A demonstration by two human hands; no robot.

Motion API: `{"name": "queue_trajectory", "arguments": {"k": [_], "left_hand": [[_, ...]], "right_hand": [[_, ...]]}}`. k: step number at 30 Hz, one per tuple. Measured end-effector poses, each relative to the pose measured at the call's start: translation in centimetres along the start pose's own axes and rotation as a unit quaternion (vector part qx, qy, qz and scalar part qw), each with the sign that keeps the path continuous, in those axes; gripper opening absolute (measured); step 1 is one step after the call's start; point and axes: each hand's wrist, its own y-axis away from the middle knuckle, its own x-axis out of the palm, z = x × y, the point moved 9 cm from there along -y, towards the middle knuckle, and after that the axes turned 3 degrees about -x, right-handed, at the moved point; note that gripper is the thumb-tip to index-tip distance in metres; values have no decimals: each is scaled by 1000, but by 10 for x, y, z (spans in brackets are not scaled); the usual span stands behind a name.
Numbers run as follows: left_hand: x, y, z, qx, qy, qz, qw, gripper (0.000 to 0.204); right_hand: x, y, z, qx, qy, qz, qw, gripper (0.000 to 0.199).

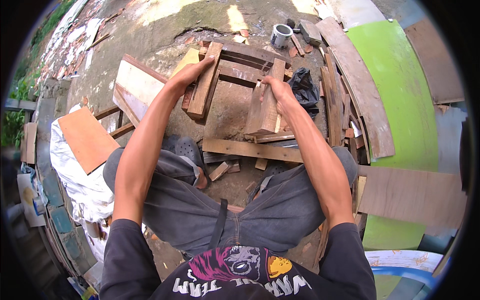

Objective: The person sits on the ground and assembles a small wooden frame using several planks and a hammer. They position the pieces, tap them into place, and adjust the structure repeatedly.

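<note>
My left hand (192,72) is wrapped round a short, thick wooden block (206,90), its thumb lying along the top near the far end. On the other side, my right hand (280,93) grips a second wooden block (270,112) by its upper part. Both blocks slant toward me, with a gap of bare ground between them. Dark wooden beams (245,54) lie across behind the blocks; whether they are joined to them I cannot tell. Nearer my feet, a long wooden plank (252,149) lies crosswise, with small wood offcuts (219,171) below it.
A paint can (281,36) and a grey block (310,33) stand far right of the beams. A black plastic bag (304,87) sits beside my right hand. Boards, including a green panel (395,85), line the right. An orange board (89,139) rests on white sacking (75,185) at left.
</note>
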Motion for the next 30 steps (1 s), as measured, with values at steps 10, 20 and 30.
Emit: {"name": "queue_trajectory", "arguments": {"k": [10, 20, 30], "left_hand": [[-23, -67, 34, 30, -325, -177, 929, 77], [-28, -101, 79, -33, -324, -257, 910, 67], [-32, -105, 73, -30, -272, -291, 917, 62]], "right_hand": [[12, -65, -90, 14, 1, -173, 985, 41], [17, -38, -78, -77, 343, -270, 897, 104], [78, 11, -66, -296, 544, -219, 754, 79]]}}
